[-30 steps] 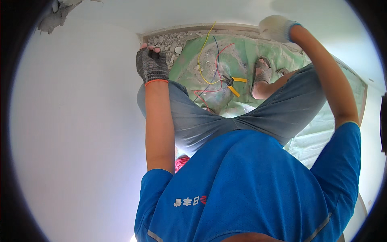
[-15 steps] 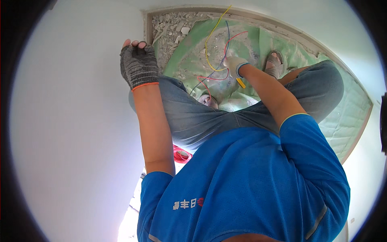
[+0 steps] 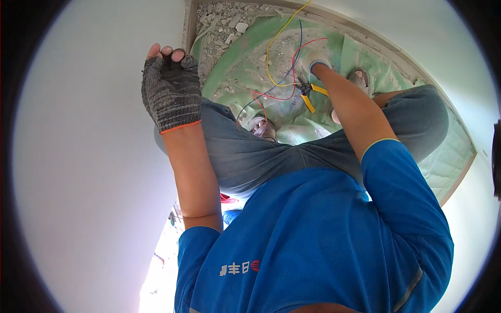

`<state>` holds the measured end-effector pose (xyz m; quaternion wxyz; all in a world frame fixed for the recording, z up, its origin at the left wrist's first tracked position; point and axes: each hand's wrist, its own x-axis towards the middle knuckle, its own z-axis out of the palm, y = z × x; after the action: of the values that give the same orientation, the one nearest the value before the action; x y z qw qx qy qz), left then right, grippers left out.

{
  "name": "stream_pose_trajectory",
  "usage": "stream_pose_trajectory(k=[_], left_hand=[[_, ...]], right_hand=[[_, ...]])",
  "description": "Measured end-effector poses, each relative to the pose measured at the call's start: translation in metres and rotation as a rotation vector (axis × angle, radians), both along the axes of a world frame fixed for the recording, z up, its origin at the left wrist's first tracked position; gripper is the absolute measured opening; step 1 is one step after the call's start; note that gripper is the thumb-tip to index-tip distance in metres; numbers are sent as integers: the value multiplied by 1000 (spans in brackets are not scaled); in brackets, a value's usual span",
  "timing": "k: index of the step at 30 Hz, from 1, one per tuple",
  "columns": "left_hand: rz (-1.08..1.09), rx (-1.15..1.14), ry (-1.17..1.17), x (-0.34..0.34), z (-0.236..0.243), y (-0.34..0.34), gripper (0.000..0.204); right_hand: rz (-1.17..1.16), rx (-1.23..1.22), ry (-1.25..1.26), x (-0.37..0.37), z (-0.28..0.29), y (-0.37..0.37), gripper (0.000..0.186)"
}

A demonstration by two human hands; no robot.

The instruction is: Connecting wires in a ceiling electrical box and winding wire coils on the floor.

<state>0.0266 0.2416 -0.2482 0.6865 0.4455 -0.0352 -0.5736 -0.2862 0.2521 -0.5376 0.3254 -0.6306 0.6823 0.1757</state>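
My left hand [image 3: 171,88], in a dark grey fingerless glove with orange cuff, is beside the white wall with fingers loosely curled and apart, nothing visible in it. My right hand [image 3: 315,59], in a pale glove, is down at the sheet among the wires; its fingers are too blurred to make out. Just below it lie pliers [image 3: 308,96] with yellow handles and black head, at a crossing of the yellow wire [image 3: 269,60], blue wire [image 3: 299,36] and red wire [image 3: 282,98] on the dusty green sheet [image 3: 222,70].
Broken rubble [image 3: 232,23] lies at the far left of the sheet, along a wall edging [image 3: 365,37]. My sandalled feet [image 3: 359,79] rest on the sheet, inside my bent knees. A white wall [image 3: 88,156] stands close on my left; red coiled material [image 3: 227,199] shows behind my leg.
My right hand has come down from the upper right to the floor by the pliers and wires. My left hand has shifted left and slightly lower in the picture.
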Motion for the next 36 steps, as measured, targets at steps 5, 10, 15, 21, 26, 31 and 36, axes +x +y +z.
stream_pose_trajectory(k=[5,10,15,21,26,31,36], left_hand=[[48,0,23,-10,1,0,19],[9,209,-193,-26,19,47,19],[-579,231,-245,-104,17,70,23],[-763,403,-440,-133,24,182,22],[-877,369,-326,-138,135,282,17],[-443,578,-52,-65,219,357,16],[-28,910,-16,-8,252,448,14]], right_hand=[[468,127,64,-9,-21,-6,42],[807,267,-148,29,21,-48,39],[673,198,-256,-59,82,-80,30],[406,210,-314,-42,268,1,29],[-162,89,-286,-144,438,76,30],[-577,-13,-164,-189,547,149,35],[-653,57,-247,-174,543,217,40]])
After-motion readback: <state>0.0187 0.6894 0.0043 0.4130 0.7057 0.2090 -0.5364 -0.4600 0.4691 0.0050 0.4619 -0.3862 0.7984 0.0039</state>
